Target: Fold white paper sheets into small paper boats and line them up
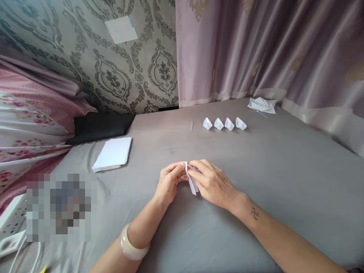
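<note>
Folded white paper (192, 183), between two hands.
Light, creasable, easily torn, by judgement; best taken by its folded edges. Left hand (170, 180) pinched its upper end; right hand (212, 182) had curled fingers against the opposite side, grip uncertain. Paper stack (113, 152) lay beyond and left of the left hand. No brand, label or writing was legible.

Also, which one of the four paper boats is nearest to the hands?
The leftmost paper boat; the other three boats stand farther right in the row, farther from the hands.
</note>
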Demonstrator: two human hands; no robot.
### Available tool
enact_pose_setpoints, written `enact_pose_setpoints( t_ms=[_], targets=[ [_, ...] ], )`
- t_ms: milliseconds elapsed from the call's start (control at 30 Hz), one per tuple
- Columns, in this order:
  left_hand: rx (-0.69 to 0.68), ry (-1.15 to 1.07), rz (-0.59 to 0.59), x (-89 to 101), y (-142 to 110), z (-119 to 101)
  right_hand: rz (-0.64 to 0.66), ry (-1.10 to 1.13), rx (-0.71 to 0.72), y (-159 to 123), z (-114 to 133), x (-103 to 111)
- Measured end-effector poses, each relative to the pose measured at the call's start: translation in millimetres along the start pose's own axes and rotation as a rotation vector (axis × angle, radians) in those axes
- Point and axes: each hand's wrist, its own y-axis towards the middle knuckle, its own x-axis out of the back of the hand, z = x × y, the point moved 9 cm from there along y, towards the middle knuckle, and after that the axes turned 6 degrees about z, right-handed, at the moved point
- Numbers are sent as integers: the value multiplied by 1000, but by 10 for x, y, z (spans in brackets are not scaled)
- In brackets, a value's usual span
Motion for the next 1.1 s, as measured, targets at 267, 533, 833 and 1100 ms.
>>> enact_pose_setpoints(
  t_ms=[267,533,833,1100],
  targets=[
    [-152,203,-130,18,-70,-117,-166,681,-454,-71,-416,-49],
    [-139,204,-52,-122,-90,-85,-157,986,-598,-89,-479,-274],
    [-138,207,-44,-113,-104,-93,-300,673,-422,-108,-393,-54],
    [-155,172,-92,-68,-105,-102,-325,396,-230,-92,-247,-11]
  ],
)
